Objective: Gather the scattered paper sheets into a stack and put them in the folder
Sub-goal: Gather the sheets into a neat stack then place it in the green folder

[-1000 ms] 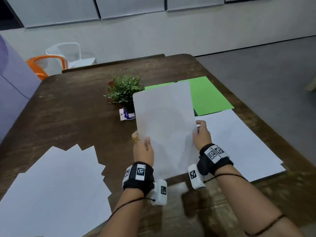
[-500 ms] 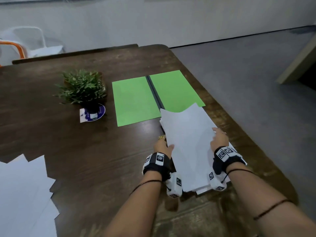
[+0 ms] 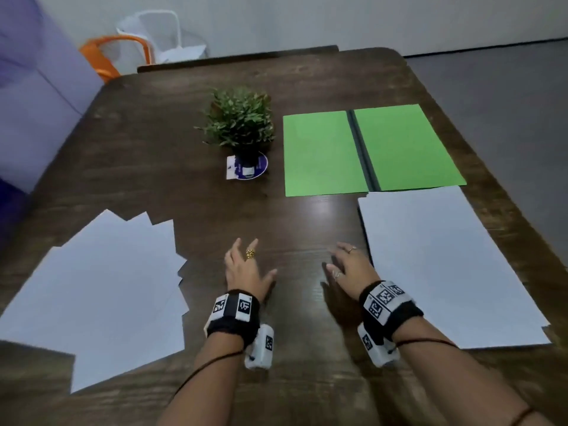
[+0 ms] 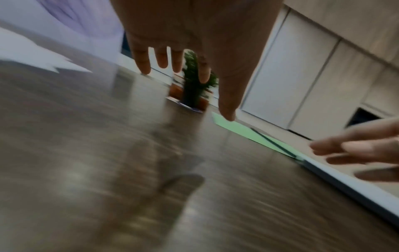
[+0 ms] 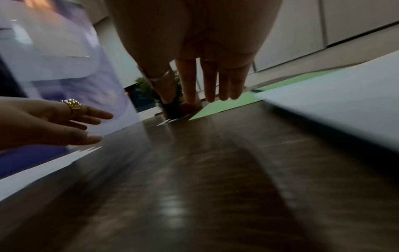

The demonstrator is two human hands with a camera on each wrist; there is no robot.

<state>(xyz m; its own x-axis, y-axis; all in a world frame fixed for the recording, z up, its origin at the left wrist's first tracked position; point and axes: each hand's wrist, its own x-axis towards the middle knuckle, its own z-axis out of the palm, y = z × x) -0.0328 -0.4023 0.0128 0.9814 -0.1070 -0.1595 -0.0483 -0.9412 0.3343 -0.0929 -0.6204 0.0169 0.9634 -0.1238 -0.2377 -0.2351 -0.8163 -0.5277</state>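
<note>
A neat stack of white sheets [image 3: 442, 265] lies on the table's right side, just in front of the open green folder [image 3: 368, 152]. Several scattered white sheets [image 3: 101, 290] fan out at the front left. Both hands hover low over the bare wood between the two piles and hold nothing. My left hand [image 3: 246, 269] has its fingers spread [image 4: 205, 71], pointing toward the scattered sheets. My right hand [image 3: 347, 265] is open too, fingers straight [image 5: 211, 85], close beside the stack's left edge. The stack's edge [image 5: 336, 110] and the folder [image 4: 254, 134] show in the wrist views.
A small potted plant [image 3: 239, 124] on a round coaster stands left of the folder. The dark wooden table [image 3: 153, 149] has its right edge near the stack. White and orange chairs [image 3: 135, 47] stand beyond the far left corner; a purple panel [image 3: 30, 87] is at left.
The sheets held upright a second ago were laid onto the right-hand stack and let go. Both hands have come away empty toward the table's middle, and the view swung back left.
</note>
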